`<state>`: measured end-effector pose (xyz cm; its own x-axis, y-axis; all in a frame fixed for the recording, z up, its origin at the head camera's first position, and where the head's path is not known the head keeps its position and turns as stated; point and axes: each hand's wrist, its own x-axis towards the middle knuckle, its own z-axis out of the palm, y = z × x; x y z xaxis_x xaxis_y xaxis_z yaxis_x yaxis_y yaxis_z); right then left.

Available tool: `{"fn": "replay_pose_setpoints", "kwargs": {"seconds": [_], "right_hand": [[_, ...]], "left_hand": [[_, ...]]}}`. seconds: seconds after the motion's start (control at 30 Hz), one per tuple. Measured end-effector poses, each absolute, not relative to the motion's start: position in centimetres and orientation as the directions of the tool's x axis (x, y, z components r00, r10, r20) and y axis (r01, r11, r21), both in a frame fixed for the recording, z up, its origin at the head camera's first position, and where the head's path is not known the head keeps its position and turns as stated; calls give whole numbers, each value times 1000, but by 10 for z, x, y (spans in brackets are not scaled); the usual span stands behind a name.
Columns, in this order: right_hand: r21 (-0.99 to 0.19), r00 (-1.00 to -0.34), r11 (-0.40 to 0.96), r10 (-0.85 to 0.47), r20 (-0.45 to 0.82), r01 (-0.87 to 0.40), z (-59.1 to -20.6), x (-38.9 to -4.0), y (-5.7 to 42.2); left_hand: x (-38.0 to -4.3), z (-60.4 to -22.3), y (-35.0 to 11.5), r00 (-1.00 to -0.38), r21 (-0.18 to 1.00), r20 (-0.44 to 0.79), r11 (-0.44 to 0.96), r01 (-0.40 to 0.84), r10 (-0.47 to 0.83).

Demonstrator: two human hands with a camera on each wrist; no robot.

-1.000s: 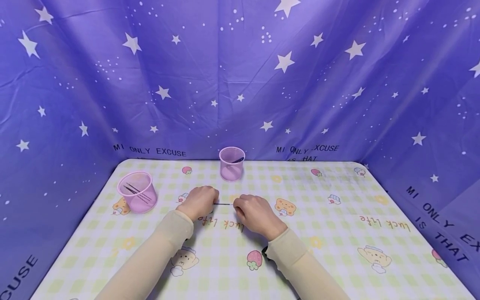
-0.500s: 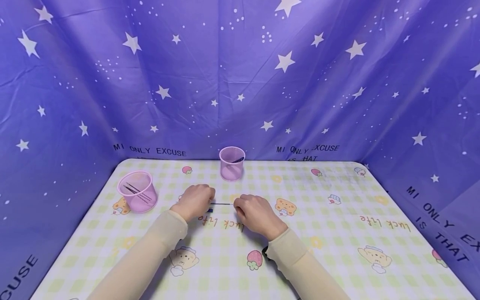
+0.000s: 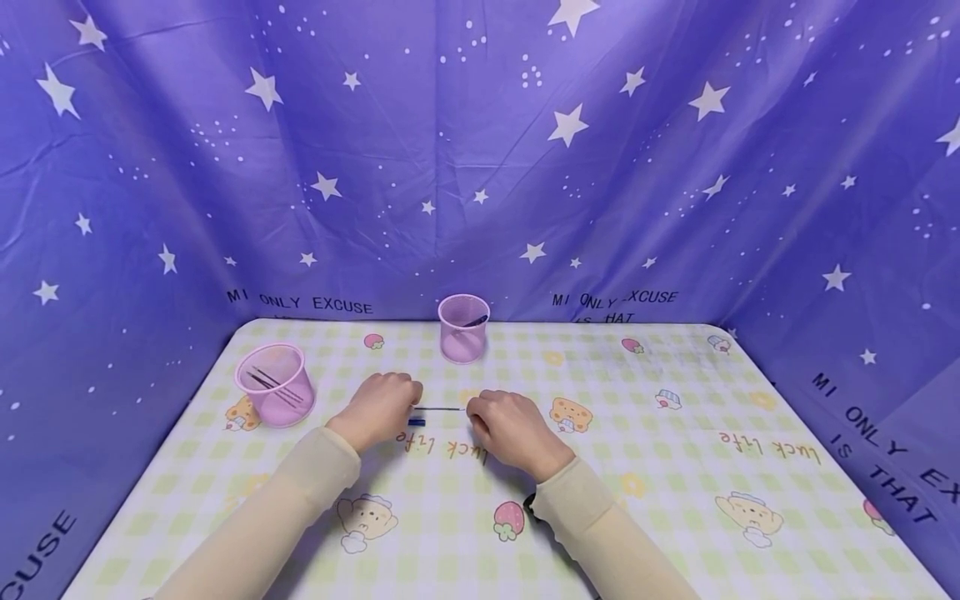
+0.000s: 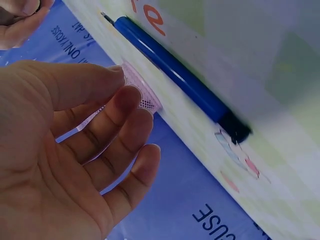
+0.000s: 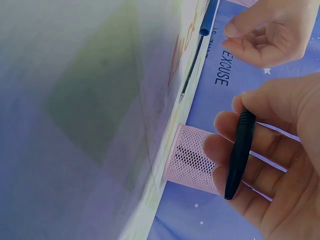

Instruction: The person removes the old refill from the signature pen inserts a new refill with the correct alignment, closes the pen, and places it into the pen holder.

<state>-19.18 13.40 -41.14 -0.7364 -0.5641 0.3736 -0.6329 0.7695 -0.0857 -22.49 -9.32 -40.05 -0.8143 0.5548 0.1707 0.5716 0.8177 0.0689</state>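
Note:
In the head view my left hand (image 3: 377, 408) is just above the cloth, beside a blue pen barrel (image 4: 170, 70) lying there. The left wrist view shows its fingers loosely bent, thumb near the index fingertip, with nothing visible between them. A thin dark pen refill (image 3: 440, 409) lies on the cloth between the hands, its metal tip towards the right; its other end is hidden in the head view. My right hand (image 3: 510, 425) pinches a black, ridged, tapered pen tip section (image 5: 240, 155) between thumb and fingers.
A pink mesh cup (image 3: 291, 407) at the left holds several thin dark sticks. Another pink mesh cup (image 3: 462, 348) stands at the back with a dark blue piece inside. A checked cloth (image 3: 675, 467) covers the table; a purple star curtain (image 3: 480, 125) surrounds it.
My left hand has moved left, away from the right hand. More of the refill and the end of the blue barrel now show. The right hand stays in place.

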Motion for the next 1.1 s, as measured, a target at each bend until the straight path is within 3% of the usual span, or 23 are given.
{"fn": "replay_pose_setpoints", "kwargs": {"seconds": [1.1], "right_hand": [[-100,-747,781,-540,388,-616,-412,-192,135]], "left_hand": [[-215,-372,-132,-767,-32,288,807,590,573]]}}
